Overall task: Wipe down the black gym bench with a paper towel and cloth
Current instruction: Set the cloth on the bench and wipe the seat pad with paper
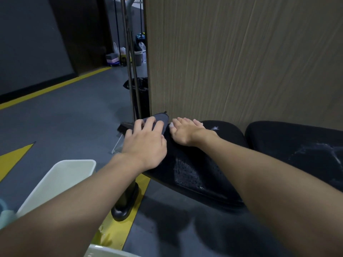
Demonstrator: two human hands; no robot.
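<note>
The black gym bench (200, 169) runs from the centre to the right, with wet foamy patches on its pads. My left hand (146, 141) presses flat on a dark grey cloth (161, 118) at the bench's far left end. Just to its right, my right hand (185, 130) lies palm down on a white paper towel (171, 124); only small bits of the towel show at my fingertips and near my wrist. Both arms stretch across the bench.
A wood-grain panel (241, 62) rises right behind the bench. A white plastic bin (61, 180) stands at the lower left beside the bench's black foot (126, 203). Metal poles (132, 80) and a black bin (141, 93) stand past the panel's edge. Yellow lines mark the grey floor.
</note>
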